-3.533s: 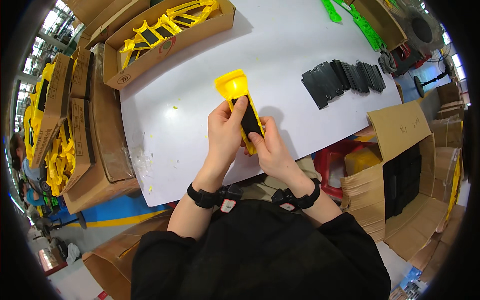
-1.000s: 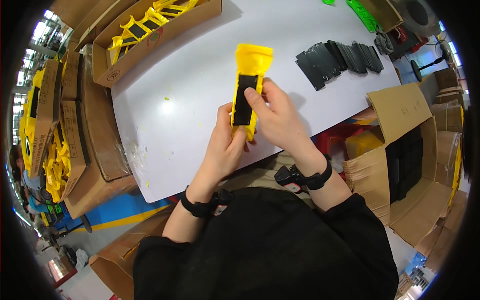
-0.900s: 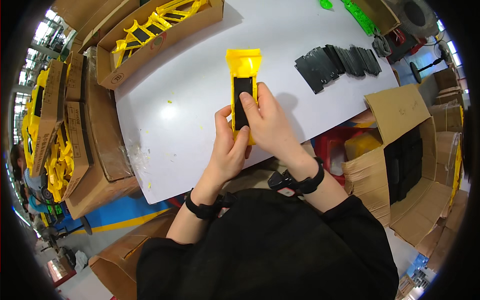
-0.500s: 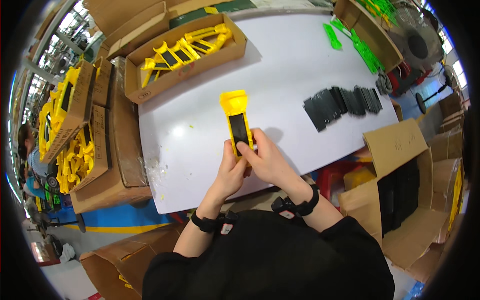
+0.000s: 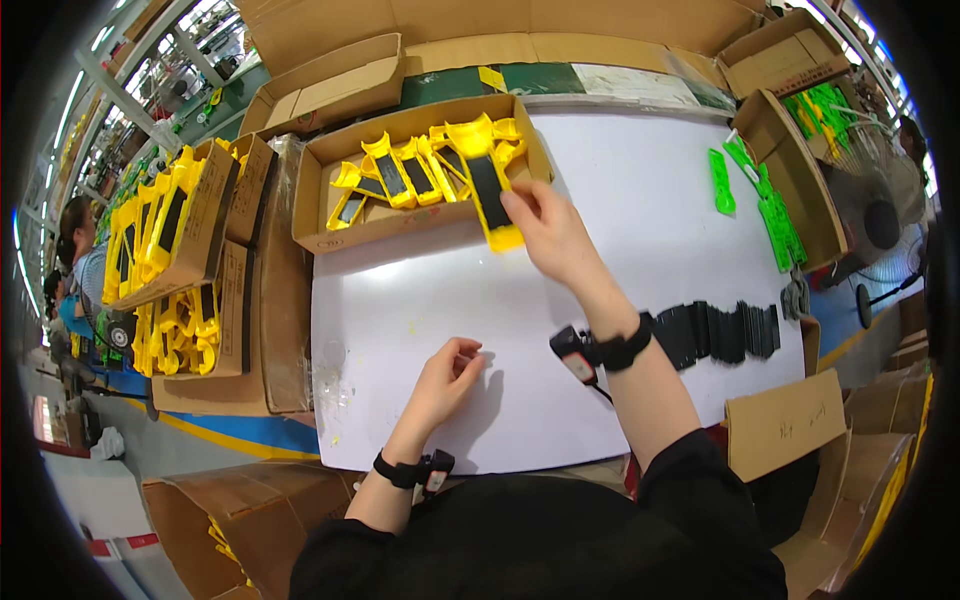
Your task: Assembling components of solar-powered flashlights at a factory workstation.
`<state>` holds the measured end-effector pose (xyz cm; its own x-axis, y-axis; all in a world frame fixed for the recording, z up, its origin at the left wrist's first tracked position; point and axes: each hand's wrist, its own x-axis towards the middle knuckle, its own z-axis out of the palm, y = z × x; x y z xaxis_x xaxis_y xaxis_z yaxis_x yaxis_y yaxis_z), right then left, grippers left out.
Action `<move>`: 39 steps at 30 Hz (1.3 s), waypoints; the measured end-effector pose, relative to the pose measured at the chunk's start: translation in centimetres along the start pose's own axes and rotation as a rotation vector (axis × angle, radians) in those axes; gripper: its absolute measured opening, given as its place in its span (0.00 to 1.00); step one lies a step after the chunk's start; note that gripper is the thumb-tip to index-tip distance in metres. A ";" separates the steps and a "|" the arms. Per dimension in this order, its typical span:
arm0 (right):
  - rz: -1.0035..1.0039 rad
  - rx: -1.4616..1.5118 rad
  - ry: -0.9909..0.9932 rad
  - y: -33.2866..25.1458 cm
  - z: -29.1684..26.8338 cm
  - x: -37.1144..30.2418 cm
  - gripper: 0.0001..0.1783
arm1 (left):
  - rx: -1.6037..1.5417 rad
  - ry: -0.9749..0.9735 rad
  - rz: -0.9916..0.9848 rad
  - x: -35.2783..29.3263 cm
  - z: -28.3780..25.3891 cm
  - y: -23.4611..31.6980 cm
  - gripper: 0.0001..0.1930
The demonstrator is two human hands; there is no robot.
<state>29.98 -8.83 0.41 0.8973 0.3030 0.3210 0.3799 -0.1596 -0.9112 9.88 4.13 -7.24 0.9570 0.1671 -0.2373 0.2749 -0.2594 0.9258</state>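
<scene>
My right hand (image 5: 555, 238) grips a yellow plastic part (image 5: 504, 239) by its side, thumb near the black strip set into its middle. The part is held over the front wall of a low cardboard box (image 5: 345, 240), its curved, flared end toward the far side. Inside that box lie several similar yellow parts (image 5: 384, 160) with black strips. Nearer to me, my left hand (image 5: 447, 382) is just above the white table (image 5: 560, 420), fingers loosely curled and apart from the thumb, holding nothing.
Overlapping black strips (image 5: 722, 333) lie on the right of the table. Beyond them are green plastic parts (image 5: 778, 228) beside a cardboard box (image 5: 800, 170). Stacked boxes of yellow parts (image 5: 150, 225) stand at the left. An open carton (image 5: 785, 425) is at the lower right.
The yellow part has moved from both hands over the table to the far box, now in my right hand only. My left hand has let go. The view has shifted.
</scene>
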 end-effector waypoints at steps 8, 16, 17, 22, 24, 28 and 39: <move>0.197 -0.431 0.011 6.2 -1.7 8.5 0.27 | -0.072 0.143 0.001 -0.5 -0.9 -2.2 0.02; 0.446 -0.462 -0.150 10.2 -0.9 9.7 0.20 | -0.254 0.048 -0.184 -1.1 -2.3 -0.3 0.05; 0.504 -0.372 -0.100 9.0 -1.2 8.8 0.17 | -0.153 0.006 -0.220 -2.1 -3.1 0.4 0.06; 0.575 -0.245 0.111 5.8 -7.0 6.2 0.13 | 0.042 -0.113 -0.323 -6.3 -8.0 0.6 0.08; 0.682 -0.219 0.086 4.4 -10.2 5.4 0.16 | 0.050 -0.079 -0.333 -8.6 -10.2 -0.8 0.08; 0.723 -0.191 0.181 1.9 -16.4 4.4 0.16 | 0.218 -0.019 -0.421 -12.4 -14.1 -5.5 0.08; 0.582 -0.219 0.167 4.9 -22.3 19.6 0.18 | -0.096 0.336 -0.847 -23.6 -11.6 -5.4 0.07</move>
<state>54.42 -24.63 8.01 0.9866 -0.0388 -0.1582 -0.1587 -0.4470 -0.8804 -15.30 12.59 -3.19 0.3573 0.5373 -0.7639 0.8493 0.1533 0.5051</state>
